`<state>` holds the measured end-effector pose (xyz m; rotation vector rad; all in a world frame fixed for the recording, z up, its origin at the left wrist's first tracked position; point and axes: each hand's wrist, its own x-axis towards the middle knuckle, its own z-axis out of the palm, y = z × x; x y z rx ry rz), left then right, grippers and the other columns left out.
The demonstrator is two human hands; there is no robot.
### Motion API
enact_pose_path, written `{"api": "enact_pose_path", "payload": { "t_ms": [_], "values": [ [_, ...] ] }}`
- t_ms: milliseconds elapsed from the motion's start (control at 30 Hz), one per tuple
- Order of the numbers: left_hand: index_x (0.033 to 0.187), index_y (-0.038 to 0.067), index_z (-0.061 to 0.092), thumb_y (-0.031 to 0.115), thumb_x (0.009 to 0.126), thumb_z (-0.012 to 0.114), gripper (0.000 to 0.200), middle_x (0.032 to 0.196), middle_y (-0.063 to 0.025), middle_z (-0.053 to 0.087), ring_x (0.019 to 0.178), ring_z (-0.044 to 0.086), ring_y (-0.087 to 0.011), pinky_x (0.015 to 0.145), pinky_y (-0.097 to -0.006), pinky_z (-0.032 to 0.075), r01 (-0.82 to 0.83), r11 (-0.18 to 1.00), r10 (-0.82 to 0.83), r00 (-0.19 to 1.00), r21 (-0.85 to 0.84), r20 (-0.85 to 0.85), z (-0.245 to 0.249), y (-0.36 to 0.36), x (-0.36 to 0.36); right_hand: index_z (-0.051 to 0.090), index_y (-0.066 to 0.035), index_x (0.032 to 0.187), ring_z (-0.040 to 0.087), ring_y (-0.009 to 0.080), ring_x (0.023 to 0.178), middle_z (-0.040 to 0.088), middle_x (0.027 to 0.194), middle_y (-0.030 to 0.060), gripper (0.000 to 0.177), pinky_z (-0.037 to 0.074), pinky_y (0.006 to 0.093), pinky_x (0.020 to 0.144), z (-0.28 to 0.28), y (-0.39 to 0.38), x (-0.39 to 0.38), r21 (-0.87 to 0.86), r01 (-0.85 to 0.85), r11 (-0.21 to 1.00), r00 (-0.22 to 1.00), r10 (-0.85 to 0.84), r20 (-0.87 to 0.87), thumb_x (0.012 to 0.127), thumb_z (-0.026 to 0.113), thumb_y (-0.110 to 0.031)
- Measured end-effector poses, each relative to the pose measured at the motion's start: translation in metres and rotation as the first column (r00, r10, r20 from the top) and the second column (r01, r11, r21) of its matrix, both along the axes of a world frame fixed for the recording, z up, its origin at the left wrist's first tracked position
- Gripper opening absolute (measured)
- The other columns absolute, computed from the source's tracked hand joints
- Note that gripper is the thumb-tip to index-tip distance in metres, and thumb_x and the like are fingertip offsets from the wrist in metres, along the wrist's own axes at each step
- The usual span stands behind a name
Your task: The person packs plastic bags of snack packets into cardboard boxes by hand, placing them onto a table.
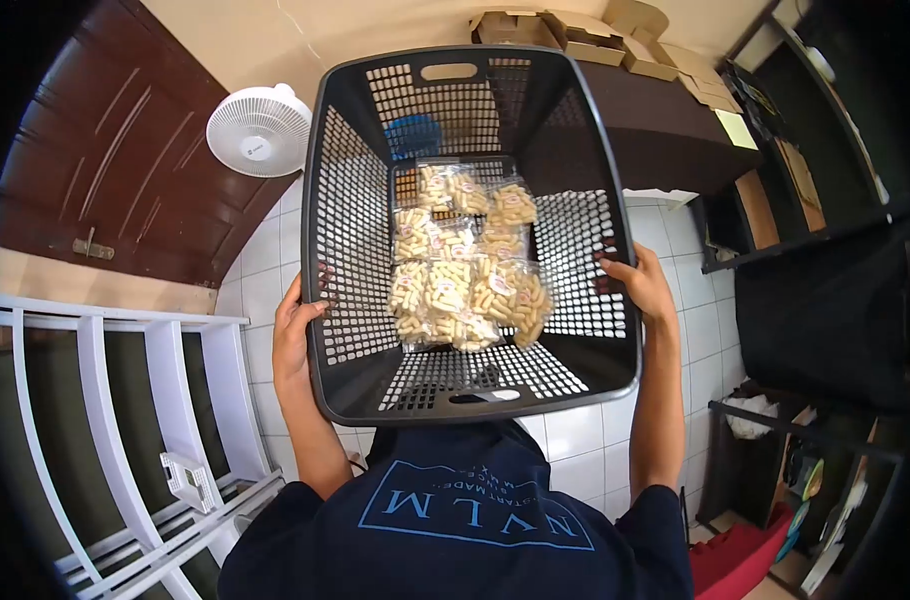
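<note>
A black plastic basket point(475, 404) with meshed sides is held up in front of my chest. My left hand point(297, 325) grips its left side, thumb over the rim and the fingers partly hidden outside. On the opposite side my right hand point(643, 288) clasps the wall, its thumb reaching over the rim to the inside. Several clear plastic packets of pale, finger-shaped snacks point(450, 285) with round labels lie on the basket floor. A handle slot is cut in the near wall and another in the far wall.
A white fan point(260, 132) stands by the brown door point(115, 130). White metal shelving point(105, 400) is at lower left. Cardboard boxes point(605, 40) rest on a dark-covered table point(655, 125) at the back. Dark shelves point(825, 110) line the right, with a red chair point(740, 560) below.
</note>
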<state>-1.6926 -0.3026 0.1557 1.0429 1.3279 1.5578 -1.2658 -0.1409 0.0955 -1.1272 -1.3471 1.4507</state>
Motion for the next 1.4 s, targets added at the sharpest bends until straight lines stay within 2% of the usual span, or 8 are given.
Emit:
{"api": "enact_pose_path", "payload": {
  "t_ms": [100, 133, 667, 1133, 1200, 1267, 1300, 1400],
  "values": [
    [0.129, -0.003, 0.05, 0.0, 0.076, 0.049, 0.053, 0.107, -0.0076, 0.063, 0.087, 0.06, -0.0122, 0.08, -0.0232, 0.049, -0.102, 0.994, 0.1, 0.994, -0.043, -0.054, -0.023, 0.004, 0.0, 0.057, 0.007, 0.107, 0.059, 0.0114, 0.069, 0.063, 0.09, 0.0073, 0.026, 0.051, 0.0236, 0.059, -0.015, 0.039, -0.009, -0.018, -0.095, 0.995, 0.995, 0.095, 0.014, 0.083, 0.059, 0.0],
    [0.129, -0.003, 0.05, 0.0, 0.076, 0.049, 0.053, 0.107, -0.0076, 0.063, 0.087, 0.06, -0.0122, 0.08, -0.0232, 0.049, -0.122, 0.991, 0.12, 0.992, -0.054, -0.038, -0.027, 0.008, 0.003, 0.06, 0.004, 0.093, 0.056, 0.0114, 0.061, 0.061, 0.077, 0.0052, 0.011, 0.047, 0.0259, 0.054, -0.017, 0.049, -0.017, -0.022, -0.074, 0.997, 0.997, 0.074, 0.007, 0.084, 0.061, -0.001],
    [0.125, -0.003, 0.056, -0.009, 0.067, 0.046, 0.059, 0.102, -0.0071, 0.065, 0.084, 0.061, -0.0133, 0.074, -0.0241, 0.05, -0.311, 0.895, 0.336, 0.941, -0.32, 0.026, -0.09, 0.107, -0.056, 0.06, 0.0, 0.098, 0.057, 0.0103, 0.067, 0.062, 0.081, 0.0026, 0.013, 0.05, 0.0267, 0.061, -0.061, 0.142, -0.083, -0.295, -0.043, 0.955, 0.992, 0.075, 0.099, 0.086, 0.065, -0.004],
    [0.13, 0.003, 0.055, -0.006, 0.067, 0.046, 0.064, 0.105, -0.0085, 0.064, 0.087, 0.06, -0.0163, 0.076, -0.0267, 0.05, -0.407, 0.8, 0.368, 0.913, -0.442, -0.175, -0.158, 0.118, -0.066, 0.062, -0.001, 0.101, 0.054, 0.0103, 0.069, 0.061, 0.08, 0.0006, 0.016, 0.045, 0.0251, 0.064, -0.133, 0.161, -0.097, -0.369, -0.029, 0.929, 0.984, 0.091, 0.151, 0.086, 0.065, -0.007],
    [0.126, 0.003, 0.057, -0.004, 0.072, 0.046, 0.056, 0.106, -0.0076, 0.063, 0.089, 0.059, -0.0169, 0.078, -0.0274, 0.049, -0.408, 0.802, 0.366, 0.913, -0.436, -0.18, -0.165, 0.114, -0.065, 0.062, -0.003, 0.106, 0.058, 0.0112, 0.077, 0.064, 0.089, 0.002, 0.022, 0.048, 0.0264, 0.073, -0.132, 0.157, -0.095, -0.392, -0.036, 0.919, 0.978, 0.112, 0.173, 0.086, 0.067, -0.008],
    [0.123, 0.004, 0.059, 0.004, 0.08, 0.053, 0.043, 0.101, -0.0065, 0.065, 0.084, 0.059, -0.0137, 0.073, -0.0271, 0.048, -0.342, 0.806, 0.337, 0.936, -0.483, -0.102, -0.186, 0.116, -0.071, 0.062, -0.002, 0.101, 0.053, 0.0094, 0.068, 0.061, 0.079, -0.0002, 0.016, 0.044, 0.0252, 0.064, -0.126, 0.159, -0.098, -0.393, -0.015, 0.92, 0.983, 0.086, 0.163, 0.086, 0.065, -0.006],
    [0.118, 0.003, 0.06, 0.023, 0.09, 0.058, 0.035, 0.099, -0.0067, 0.065, 0.083, 0.06, -0.013, 0.071, -0.0275, 0.049, -0.35, 0.772, 0.311, 0.936, -0.53, -0.164, -0.171, 0.122, -0.061, 0.061, -0.002, 0.1, 0.052, 0.0093, 0.067, 0.061, 0.079, 0.0001, 0.015, 0.044, 0.0252, 0.063, -0.128, 0.16, -0.095, -0.396, -0.023, 0.918, 0.984, 0.09, 0.151, 0.086, 0.065, -0.006],
    [0.116, 0.002, 0.061, 0.041, 0.093, 0.058, 0.046, 0.097, -0.0062, 0.065, 0.084, 0.061, -0.0128, 0.07, -0.0283, 0.05, -0.303, 0.699, 0.244, 0.953, -0.648, -0.182, -0.157, 0.128, -0.063, 0.061, -0.002, 0.099, 0.052, 0.0095, 0.066, 0.061, 0.079, 0.0007, 0.015, 0.045, 0.0253, 0.062, -0.134, 0.16, -0.092, -0.394, -0.027, 0.919, 0.987, 0.085, 0.133, 0.086, 0.065, -0.006]
  ]
}}
